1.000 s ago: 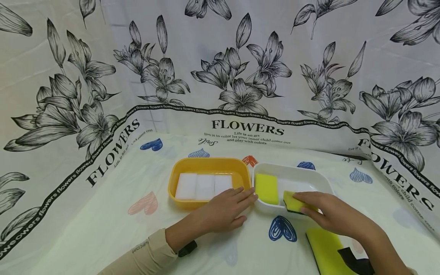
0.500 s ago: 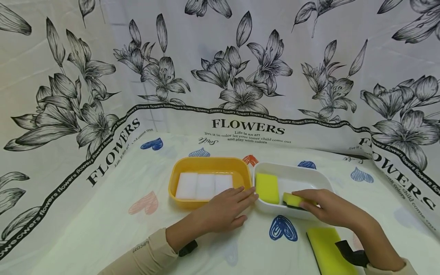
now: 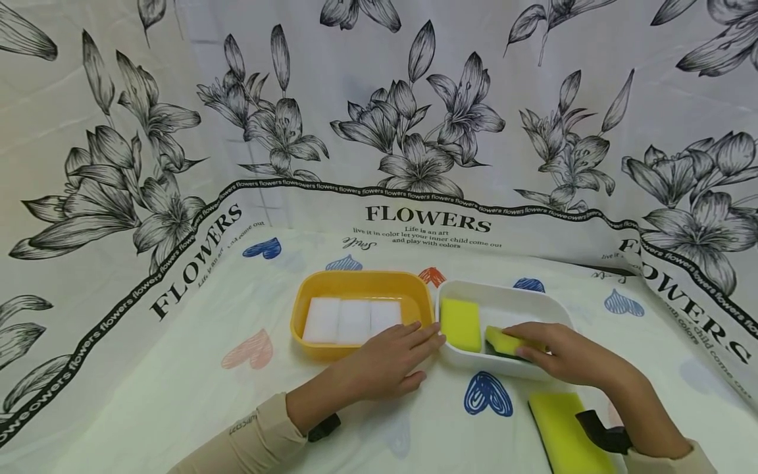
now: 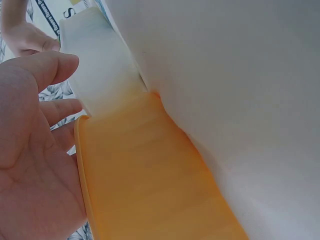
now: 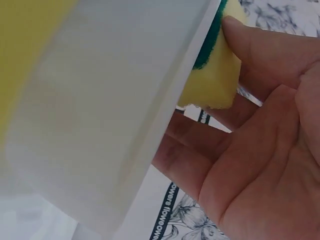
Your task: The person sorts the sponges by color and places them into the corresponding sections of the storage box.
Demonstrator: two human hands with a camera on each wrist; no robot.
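My right hand pinches a yellow scouring sponge between thumb and fingers, low over the near side of the white tub. In the right wrist view the dark green layer of this sponge shows just past the tub wall. Another yellow sponge lies at the left end of that tub. My left hand, fingers extended, lies at the near right corner of the orange tub, fingertips by the white tub's left end. Three white sponge blocks sit side by side in the orange tub.
A larger yellow sponge with a dark underside lies on the heart-print cloth, near my right forearm. The two tubs stand end to end. A flower-print curtain hangs behind and at both sides.
My right hand has brought its sponge slightly down and left into the white tub, and the sponge's tilt has shifted. The right forearm has drawn a little left. My left hand stays in place.
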